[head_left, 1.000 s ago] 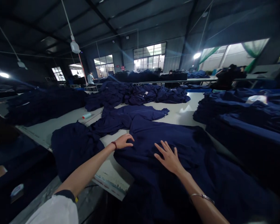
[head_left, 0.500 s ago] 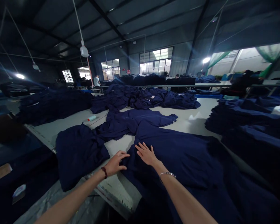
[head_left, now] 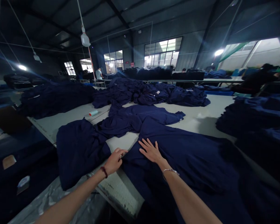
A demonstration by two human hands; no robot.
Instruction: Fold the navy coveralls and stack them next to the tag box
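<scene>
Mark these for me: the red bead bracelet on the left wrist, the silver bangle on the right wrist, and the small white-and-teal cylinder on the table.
Red bead bracelet (head_left: pixel 104 172), head view, point on the beads.
Silver bangle (head_left: pixel 170 171), head view, point on its upper arc.
White-and-teal cylinder (head_left: pixel 93 113), head view, point on its middle.

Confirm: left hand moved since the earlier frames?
Yes. Against the near edge of the white work table, the left hand has drawn back toward that edge, and now sits close beside the folded navy garment.

Garment workshop: long tables (head_left: pixel 198 116) heaped with navy garments (head_left: pixel 80 152)
</scene>
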